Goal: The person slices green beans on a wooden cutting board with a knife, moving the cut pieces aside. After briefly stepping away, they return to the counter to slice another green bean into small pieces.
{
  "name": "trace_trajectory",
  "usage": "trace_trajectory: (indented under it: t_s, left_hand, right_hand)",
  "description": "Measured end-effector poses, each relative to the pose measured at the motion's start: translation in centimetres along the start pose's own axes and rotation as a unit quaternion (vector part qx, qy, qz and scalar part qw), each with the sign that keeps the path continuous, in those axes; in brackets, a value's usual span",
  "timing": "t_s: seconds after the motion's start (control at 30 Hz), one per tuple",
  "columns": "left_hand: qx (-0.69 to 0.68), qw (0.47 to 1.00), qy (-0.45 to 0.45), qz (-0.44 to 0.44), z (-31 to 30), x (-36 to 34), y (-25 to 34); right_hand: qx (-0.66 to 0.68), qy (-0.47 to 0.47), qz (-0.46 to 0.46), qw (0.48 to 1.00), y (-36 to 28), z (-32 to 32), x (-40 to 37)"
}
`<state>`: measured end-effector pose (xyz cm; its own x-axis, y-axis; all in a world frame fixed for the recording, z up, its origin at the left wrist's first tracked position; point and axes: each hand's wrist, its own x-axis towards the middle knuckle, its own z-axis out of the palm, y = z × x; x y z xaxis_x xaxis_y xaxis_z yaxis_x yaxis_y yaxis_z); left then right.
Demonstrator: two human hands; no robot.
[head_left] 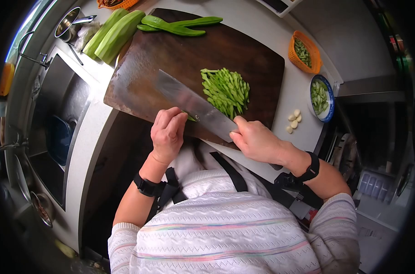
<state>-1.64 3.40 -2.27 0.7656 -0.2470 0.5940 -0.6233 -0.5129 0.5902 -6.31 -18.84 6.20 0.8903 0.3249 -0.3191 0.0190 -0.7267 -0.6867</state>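
My right hand is wrapped round the handle of a broad kitchen knife, its blade slanting up and left over the dark wooden cutting board. Close to the blade's near side, my left hand has its fingers curled on a green pepper piece, mostly hidden by the fingers and blade. Beyond the knife lies a pile of cut green pepper strips. Whole long green peppers rest at the board's far edge.
Peeled pale-green gourds lie at the board's far left, near a metal pot. Rightward are an orange basket of chopped greens, a blue-rimmed bowl and several garlic cloves. A sink is at left.
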Motion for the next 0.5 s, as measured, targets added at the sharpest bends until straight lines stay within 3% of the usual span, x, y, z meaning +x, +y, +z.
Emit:
trace_trajectory:
  t_s: [0.07,0.5]
  left_hand:
    - [-0.005,1.0,-0.001,-0.001,0.0,-0.1,0.0]
    - [-0.006,1.0,-0.001,0.003,0.2,-0.2,-0.1]
  right_hand:
    - [-0.007,-0.034,0.051,0.998,-0.6,-0.7,-0.5]
    - [-0.016,-0.038,0.039,0.998,-1.0,-0.2,0.8]
